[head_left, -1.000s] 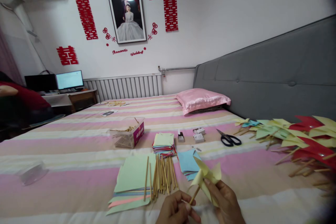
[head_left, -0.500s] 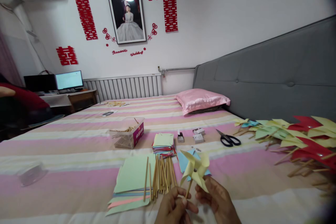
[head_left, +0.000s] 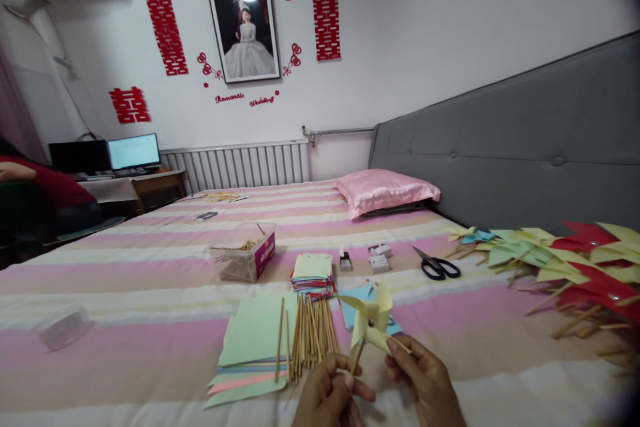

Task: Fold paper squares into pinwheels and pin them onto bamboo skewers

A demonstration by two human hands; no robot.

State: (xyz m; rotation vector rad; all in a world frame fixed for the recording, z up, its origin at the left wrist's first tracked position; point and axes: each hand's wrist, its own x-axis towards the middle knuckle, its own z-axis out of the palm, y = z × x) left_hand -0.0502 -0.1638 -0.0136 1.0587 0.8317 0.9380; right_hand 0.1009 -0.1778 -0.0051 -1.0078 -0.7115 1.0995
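A pale yellow paper pinwheel (head_left: 371,323) on a wooden stick is held upright in front of me. My left hand (head_left: 333,390) pinches the stick below the vanes, fingers closed round it. At the lower right vane, my right hand (head_left: 425,377) has its thumb and index finger closed on the paper edge. Behind the pinwheel lie blue paper sheets (head_left: 354,303), partly covered by it. Just left are a bundle of wooden sticks (head_left: 313,330) and a stack of pale green paper (head_left: 255,330) with other colours beneath.
Finished pinwheels (head_left: 545,253) pile up at right, beside black-handled scissors (head_left: 437,267). Small boxes (head_left: 379,260), a stack of small coloured squares (head_left: 313,273) and a plastic tub of sticks (head_left: 245,260) stand farther back. A clear lid (head_left: 63,328) lies left; a person in red (head_left: 47,183) sits beyond.
The pinwheel's vanes have turned on the stick. My right hand has shifted slightly right with its fingers at the vane; my left hand keeps its grip on the stick.
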